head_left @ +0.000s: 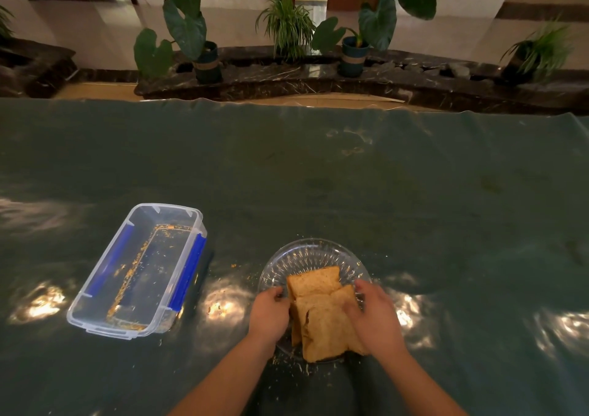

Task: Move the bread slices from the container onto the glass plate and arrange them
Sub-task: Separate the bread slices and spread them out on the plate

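Several brown bread slices (322,313) lie overlapping on the clear glass plate (306,253) near the table's front edge. My left hand (269,315) presses against the left side of the stack, fingers curled on the slices. From the right, my right hand (374,315) holds the other side of the stack, fingers on the bread. The clear plastic container (140,272) with blue clips sits to the left, holding only crumbs.
A dark green cloth (318,186) covers the table, with crumbs scattered around the plate and bright light spots near the front. Beyond the far edge stand potted plants (204,52) on a dark marble ledge.
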Motion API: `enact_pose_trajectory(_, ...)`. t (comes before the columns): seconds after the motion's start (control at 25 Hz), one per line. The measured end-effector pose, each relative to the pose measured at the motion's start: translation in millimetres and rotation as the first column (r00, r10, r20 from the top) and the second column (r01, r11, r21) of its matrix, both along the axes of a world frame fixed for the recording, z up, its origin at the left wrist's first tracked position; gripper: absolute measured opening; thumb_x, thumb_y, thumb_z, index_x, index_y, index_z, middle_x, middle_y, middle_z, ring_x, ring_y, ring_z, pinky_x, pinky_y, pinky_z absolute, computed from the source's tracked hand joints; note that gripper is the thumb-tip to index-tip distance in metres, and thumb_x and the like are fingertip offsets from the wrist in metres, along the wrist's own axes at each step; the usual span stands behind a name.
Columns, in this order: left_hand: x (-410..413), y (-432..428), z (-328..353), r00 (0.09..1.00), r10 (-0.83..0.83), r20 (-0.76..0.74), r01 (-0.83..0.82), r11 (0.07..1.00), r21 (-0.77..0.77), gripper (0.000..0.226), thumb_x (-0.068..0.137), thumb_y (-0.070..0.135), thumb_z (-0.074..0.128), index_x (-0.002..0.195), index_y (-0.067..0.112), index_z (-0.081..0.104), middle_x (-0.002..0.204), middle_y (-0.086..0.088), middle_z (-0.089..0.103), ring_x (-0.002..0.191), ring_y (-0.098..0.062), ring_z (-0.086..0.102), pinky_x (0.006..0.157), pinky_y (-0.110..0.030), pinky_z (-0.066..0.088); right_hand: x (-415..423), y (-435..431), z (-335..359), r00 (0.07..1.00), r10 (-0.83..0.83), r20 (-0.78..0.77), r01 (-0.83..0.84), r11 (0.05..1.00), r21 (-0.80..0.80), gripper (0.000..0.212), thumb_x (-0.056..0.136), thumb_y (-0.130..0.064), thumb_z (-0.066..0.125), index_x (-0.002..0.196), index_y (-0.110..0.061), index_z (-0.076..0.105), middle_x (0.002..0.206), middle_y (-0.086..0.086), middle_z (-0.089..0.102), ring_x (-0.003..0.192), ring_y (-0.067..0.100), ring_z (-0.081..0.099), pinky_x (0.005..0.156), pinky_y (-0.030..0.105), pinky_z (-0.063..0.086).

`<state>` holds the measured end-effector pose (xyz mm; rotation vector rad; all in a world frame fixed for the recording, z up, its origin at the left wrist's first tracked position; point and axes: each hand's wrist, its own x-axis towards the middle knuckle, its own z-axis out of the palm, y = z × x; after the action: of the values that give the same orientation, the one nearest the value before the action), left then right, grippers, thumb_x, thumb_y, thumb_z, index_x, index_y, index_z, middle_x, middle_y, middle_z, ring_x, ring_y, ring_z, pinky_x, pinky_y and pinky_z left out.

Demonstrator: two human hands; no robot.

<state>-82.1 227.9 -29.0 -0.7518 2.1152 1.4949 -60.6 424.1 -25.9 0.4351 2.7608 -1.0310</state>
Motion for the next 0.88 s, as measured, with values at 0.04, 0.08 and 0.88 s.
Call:
enact_pose_trajectory(0.04, -1, 0, -1, 1.0, 0.013, 0.009, -0.013, 1.0, 0.008, 0.028, 0.095, 0.006, 0.048, 0.116, 0.01, 0.066, 0.087, -0.009, 0.074, 0.074, -0.021, 0.067, 0.074, -0.04, 0.058, -11, 0, 2, 0.999, -0.003, -0.034, 0.004, 1.0, 0.029, 0.041, 0.087, -0.039, 0.062, 0.122, -0.018, 0.059, 0.116, 0.0, 0.062, 0.108, 0.022, 0.058, 0.089, 0.039, 0.051)
enact_pose_trajectory(0.08, -2, 1, -1, 0.999, 0.028, 0.021, -0.029, 0.999, 0.014, 0.027, 0.095, 0.006, 0.048, 0.114, 0.009, 0.066, 0.087, -0.01, 0.073, 0.074, -0.022, 0.067, 0.075, -0.041, 0.058, -24, -1, 5, 0.999, 0.001, -0.037, 0.0, 0.999, 0.039, 0.035, 0.089, -0.038, 0.059, 0.117, -0.017, 0.062, 0.112, 0.002, 0.063, 0.104, 0.024, 0.059, 0.086, 0.039, 0.052)
enact_pose_trajectory(0.88, -21, 3, 5, 0.962, -0.269, 0.044, 0.272, 0.96, -0.07, 0.051, 0.086, 0.004, 0.048, 0.129, 0.029, 0.055, 0.103, 0.0, 0.065, 0.095, -0.026, 0.064, 0.086, -0.048, 0.058, -72, 0, 17, 0.969, 0.229, -0.093, -0.242, 0.956, -0.165, 0.026, 0.081, -0.013, 0.068, 0.079, -0.033, 0.053, 0.075, -0.005, 0.067, 0.068, 0.008, 0.062, 0.062, 0.03, 0.051)
